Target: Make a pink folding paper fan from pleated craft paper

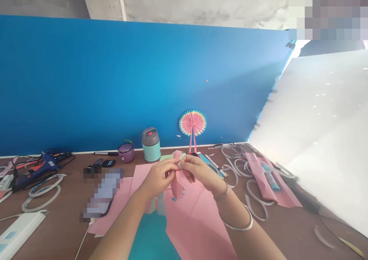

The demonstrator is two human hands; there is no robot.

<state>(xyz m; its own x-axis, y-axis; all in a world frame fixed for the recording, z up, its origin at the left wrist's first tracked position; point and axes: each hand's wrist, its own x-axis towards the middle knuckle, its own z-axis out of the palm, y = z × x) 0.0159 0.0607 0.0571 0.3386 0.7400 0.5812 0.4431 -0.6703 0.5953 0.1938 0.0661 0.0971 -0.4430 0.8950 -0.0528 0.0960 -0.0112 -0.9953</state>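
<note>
Between my two hands is a pleated pink paper fan [178,187] with blue bits along its lower edge, pinched at its middle. My left hand [163,174] grips it from the left with thumb and fingers closed. From the right, my right hand [198,170] has its fingers pinched at the same middle spot; what exactly they grip there is hidden. Beneath the hands lie large pink paper sheets [198,218] and a teal sheet [153,237]. Behind them a finished round pleated paper fan [192,123] on two pink sticks leans against the blue partition.
A teal food jar [151,149] and a purple cup [126,152] stand at the back. On the left are a phone [103,193], a blue glue gun [47,166] and a white power strip [21,233]. Curled paper strips [255,198] and a glue tube [270,177] lie right.
</note>
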